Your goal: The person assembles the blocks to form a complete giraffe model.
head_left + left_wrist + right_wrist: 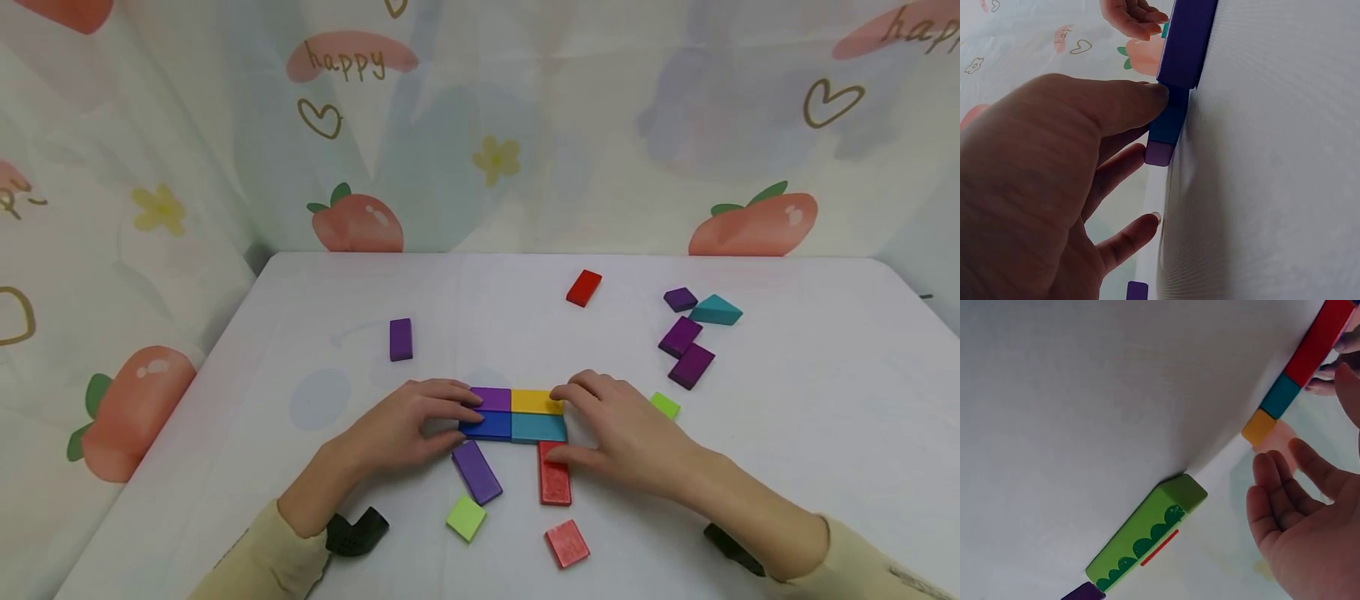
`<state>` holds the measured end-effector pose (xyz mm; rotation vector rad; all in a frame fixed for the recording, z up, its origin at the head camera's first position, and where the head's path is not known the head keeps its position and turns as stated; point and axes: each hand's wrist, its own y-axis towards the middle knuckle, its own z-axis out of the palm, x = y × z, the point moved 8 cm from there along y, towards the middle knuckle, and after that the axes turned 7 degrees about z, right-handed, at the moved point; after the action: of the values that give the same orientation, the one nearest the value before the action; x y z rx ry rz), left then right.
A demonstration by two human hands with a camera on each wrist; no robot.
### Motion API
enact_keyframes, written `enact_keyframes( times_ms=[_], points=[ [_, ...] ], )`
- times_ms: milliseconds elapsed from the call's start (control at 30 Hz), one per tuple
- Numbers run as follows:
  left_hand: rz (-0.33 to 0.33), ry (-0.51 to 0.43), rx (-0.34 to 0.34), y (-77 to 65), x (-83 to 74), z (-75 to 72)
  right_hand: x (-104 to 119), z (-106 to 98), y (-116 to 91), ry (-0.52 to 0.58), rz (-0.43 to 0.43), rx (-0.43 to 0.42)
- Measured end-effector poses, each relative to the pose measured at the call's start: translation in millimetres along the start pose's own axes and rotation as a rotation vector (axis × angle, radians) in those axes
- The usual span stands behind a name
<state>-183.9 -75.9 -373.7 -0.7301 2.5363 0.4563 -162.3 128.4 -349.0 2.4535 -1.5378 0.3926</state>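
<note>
Four-sided flat blocks sit together in the middle of the table: a purple block and a yellow block behind, a blue block and a teal block in front. At their left end, my left hand touches the purple and blue blocks with loosely extended fingertips; its thumb is at the blue one. My right hand hovers at the right end, fingers loosely bent beside the yellow block and holding nothing. Its thumb overlaps a red block in the head view. A slanted purple block lies in front.
Near the front lie a lime block and a square red block. Another lime block is beyond my right hand. Purple blocks and a teal triangle lie back right, a red block at the back, a purple block back left.
</note>
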Motion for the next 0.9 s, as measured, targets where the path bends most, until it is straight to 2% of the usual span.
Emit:
enact_keyframes(
  times_ms=[200, 367, 500, 700, 900],
  points=[
    [0.016, 0.034, -0.009, -0.6, -0.8, -1.0, 7, -5, -10, 0.084, -0.059, 0.044],
    [0.033, 0.041, -0.019, -1.1, -1.2, -1.7, 21, -2, -23, 0.181, -0.185, 0.107],
    [0.034, 0.043, -0.018, -1.5, -1.0, -2.1, 29, 0, -29, 0.214, -0.258, 0.094],
    [0.041, 0.044, -0.021, -2.4, -1.5, -2.9, 26, 3, -18, 0.163, -0.235, 0.073],
    [0.046, 0.039, -0.039, -2.0, -3.8, -2.7, 16, 7, -9, 0.105, -0.199, 0.103]
  ],
)
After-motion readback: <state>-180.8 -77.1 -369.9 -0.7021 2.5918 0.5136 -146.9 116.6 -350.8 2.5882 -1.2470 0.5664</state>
